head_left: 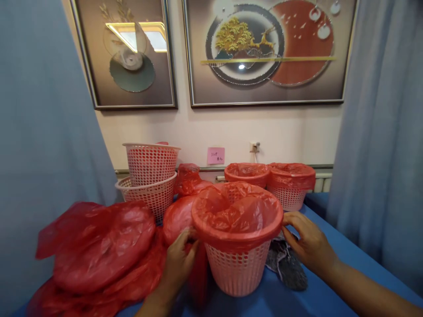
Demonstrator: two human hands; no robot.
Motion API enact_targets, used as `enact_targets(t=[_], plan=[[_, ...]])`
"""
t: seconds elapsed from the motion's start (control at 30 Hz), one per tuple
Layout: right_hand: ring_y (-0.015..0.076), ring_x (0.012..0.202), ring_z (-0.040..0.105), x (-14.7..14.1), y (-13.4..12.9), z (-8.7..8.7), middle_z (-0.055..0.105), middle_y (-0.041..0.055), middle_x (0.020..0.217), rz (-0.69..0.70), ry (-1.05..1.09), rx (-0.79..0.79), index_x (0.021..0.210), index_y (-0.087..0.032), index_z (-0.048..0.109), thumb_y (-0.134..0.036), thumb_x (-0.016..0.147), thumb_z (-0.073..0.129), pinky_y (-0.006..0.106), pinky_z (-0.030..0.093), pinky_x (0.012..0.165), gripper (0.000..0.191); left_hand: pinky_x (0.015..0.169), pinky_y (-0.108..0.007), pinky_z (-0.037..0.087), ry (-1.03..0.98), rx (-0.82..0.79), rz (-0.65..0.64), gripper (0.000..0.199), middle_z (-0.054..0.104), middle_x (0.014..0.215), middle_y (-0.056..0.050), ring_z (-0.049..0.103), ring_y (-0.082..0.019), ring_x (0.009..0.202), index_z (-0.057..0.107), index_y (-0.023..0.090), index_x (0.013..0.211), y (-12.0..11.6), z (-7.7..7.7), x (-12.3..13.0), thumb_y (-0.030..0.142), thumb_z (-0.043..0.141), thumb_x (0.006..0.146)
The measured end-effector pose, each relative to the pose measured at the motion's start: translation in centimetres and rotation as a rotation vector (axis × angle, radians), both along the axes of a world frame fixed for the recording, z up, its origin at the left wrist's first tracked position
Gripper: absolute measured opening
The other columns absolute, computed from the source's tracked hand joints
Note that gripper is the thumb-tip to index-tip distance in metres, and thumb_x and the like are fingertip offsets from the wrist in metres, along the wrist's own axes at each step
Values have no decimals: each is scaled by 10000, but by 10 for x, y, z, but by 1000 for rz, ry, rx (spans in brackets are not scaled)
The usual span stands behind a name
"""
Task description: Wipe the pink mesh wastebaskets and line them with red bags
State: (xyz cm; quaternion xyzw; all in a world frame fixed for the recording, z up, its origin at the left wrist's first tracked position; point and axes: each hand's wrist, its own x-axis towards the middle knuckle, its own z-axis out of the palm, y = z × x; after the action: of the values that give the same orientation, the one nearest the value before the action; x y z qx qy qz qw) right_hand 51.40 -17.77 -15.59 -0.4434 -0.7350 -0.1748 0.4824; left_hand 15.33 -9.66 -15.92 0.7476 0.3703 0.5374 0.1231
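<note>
Pink perforated plastic basket (237, 270), probably light, suits rim holds; thin red plastic liner (243, 242) likely slips. Right hand (309, 244) pinches liner; left hand (178, 259), grip indeterminable.

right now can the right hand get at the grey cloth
Probably yes: the grey cloth lies on the blue surface just below the right hand, its near end uncovered, though the fingers are at the rim of the front basket.

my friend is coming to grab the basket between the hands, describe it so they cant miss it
On the blue surface, below the framed pictures, look between the left hand and right hand. The basket there has a red bag folded over its rim. It stands nearer than the other two lined baskets behind.
</note>
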Motion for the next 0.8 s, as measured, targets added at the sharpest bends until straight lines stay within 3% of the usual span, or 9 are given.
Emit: enact_targets(t=[0.1, 0.23, 0.4, 0.47, 0.57, 0.7, 0.8], plan=[[237, 896, 692, -2, 2, -11, 712, 79, 971, -26, -20, -46, 1017, -227, 609, -172, 1001, 504, 397, 578, 804, 119, 706, -375, 637, 14, -57, -22, 100, 801, 867, -29, 768, -258, 764, 735, 286, 879, -1, -7, -1, 344, 658, 901], [234, 809, 679, -8, 2, -36, 693, 60, 898, -68, 2, -201, 936, -232, 608, -182, 965, 487, 392, 578, 739, 134, 771, -388, 653, -32, -45, 60, 160, 797, 986, -49, 779, -272, 873, 725, 278, 1028, -1, -10, -6, 349, 654, 903], [234, 894, 703, -10, 2, -57, 698, 75, 1017, -47, 158, -438, 1122, -227, 626, -223, 963, 491, 405, 602, 809, 208, 946, -397, 621, -51, 315, 243, 193, 698, 1237, -78, 714, -255, 1137, 654, 263, 1143, -16, 2, -5, 287, 637, 953], [225, 853, 700, -7, 2, -52, 687, 74, 1009, -93, 250, -425, 1152, -222, 616, -259, 984, 483, 394, 605, 776, 218, 1044, -403, 576, -8, 473, 269, 234, 654, 1327, -83, 657, -248, 1247, 644, 252, 1188, -25, 8, -1, 230, 647, 954], [227, 897, 703, -2, 2, -31, 652, 120, 1186, -163, 369, -217, 1280, -219, 569, -316, 1018, 484, 402, 616, 778, 292, 1188, -426, 476, 110, 566, 193, 429, 543, 1520, -89, 552, -253, 1403, 597, 265, 1369, -33, 9, 8, 163, 642, 955], [307, 1321, 582, -9, -4, -1, 476, 137, 1543, -128, 126, -25, 1479, -280, 492, -208, 1001, 501, 522, 552, 1059, 484, 1244, -501, 430, 221, 473, 125, 662, 388, 1685, -83, 429, -298, 1530, 395, 313, 1602, -27, -10, 16, 189, 597, 984], [313, 1343, 550, -17, -9, 14, 580, 120, 1446, -97, -70, -43, 1470, -275, 516, -114, 960, 515, 550, 517, 1105, 535, 1219, -562, 458, 176, 352, 157, 702, 370, 1709, -78, 433, -335, 1534, 319, 332, 1642, -20, -34, 14, 254, 584, 997]])
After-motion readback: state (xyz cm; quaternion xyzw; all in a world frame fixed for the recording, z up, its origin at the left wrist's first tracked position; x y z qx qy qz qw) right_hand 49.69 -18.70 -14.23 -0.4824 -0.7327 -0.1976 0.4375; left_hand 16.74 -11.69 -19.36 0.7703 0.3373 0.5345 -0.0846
